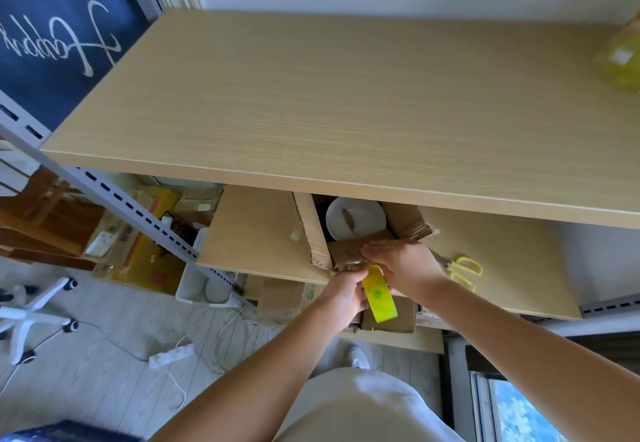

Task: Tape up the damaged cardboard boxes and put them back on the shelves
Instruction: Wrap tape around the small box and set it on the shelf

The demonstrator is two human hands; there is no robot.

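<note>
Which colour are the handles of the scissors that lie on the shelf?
The scissors have pale yellow handles, seen in the head view, lying right of the right hand.

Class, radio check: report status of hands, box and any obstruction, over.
Left hand holding yellow tape roll at box edge. Right hand pressing front flap of open cardboard box. Top shelf overhangs box; scissors beside it, clear.

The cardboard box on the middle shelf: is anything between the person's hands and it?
Nothing visible. The right hand rests flat on the cardboard box at its near flap, and the left hand holds the yellow tape roll against its front edge. The scissors lie off to the right, clear of both.
</note>
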